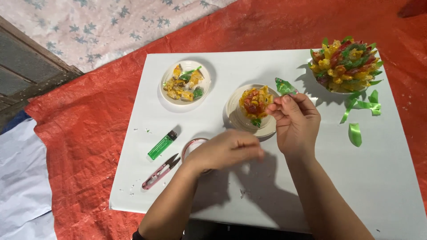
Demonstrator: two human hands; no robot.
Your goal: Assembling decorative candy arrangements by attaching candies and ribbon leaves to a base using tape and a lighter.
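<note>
orange tarp [89, 146], perhaps floor covering

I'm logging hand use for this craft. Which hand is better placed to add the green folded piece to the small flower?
Right. The right hand already pinches the green folded piece beside the small flower; the left hand hovers lower, nearer the table edge.

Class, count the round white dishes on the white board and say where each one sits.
3. One dish sits upper left with folded pieces; one dish is in the middle beside the right hand; one dish, mostly hidden, is under the big flower upper right.
</note>
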